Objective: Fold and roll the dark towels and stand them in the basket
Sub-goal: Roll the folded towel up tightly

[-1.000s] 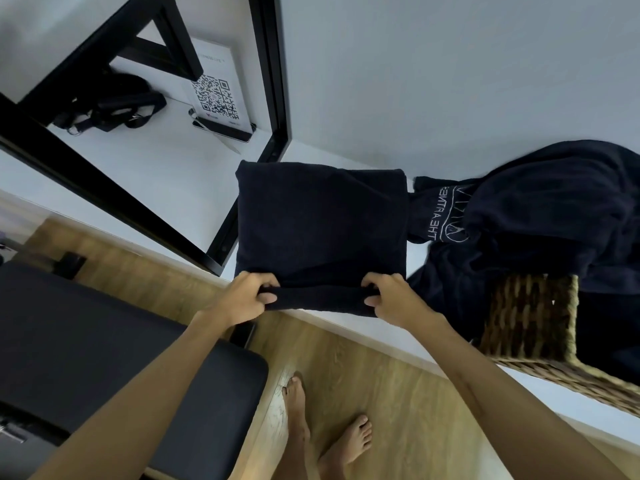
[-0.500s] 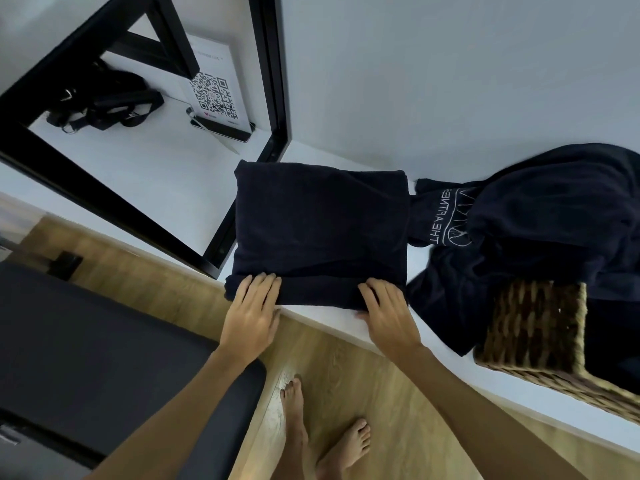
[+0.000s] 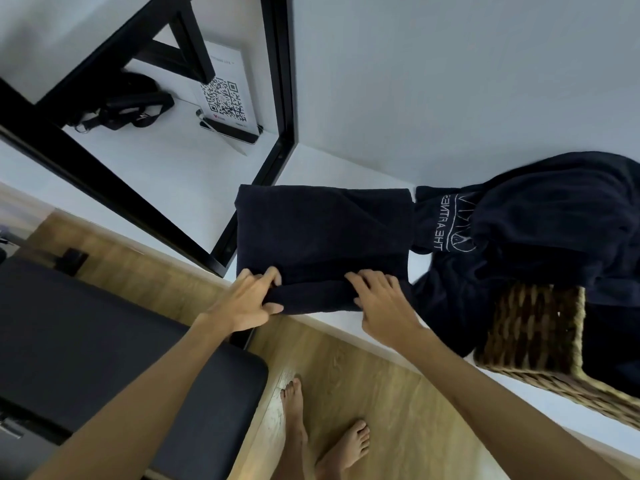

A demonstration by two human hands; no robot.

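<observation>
Fingers point(image 3: 266, 277) of the left hand point(image 3: 242, 303) and right hand point(image 3: 384, 303), flat half a second ago, now curl round the towel's point(image 3: 322, 233) near edge on the desk point(image 3: 332, 164): rolling has started; basket point(image 3: 533, 327) waits right

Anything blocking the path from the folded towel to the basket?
Yes. A heap of unfolded dark towels lies between the folded towel and the wicker basket, spilling over the basket's rim. Both hands already grip the folded towel's near edge.

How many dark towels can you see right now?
2: a folded towel on the counter under both hands, and a heaped, printed one draped over the basket. More may be hidden.
</observation>
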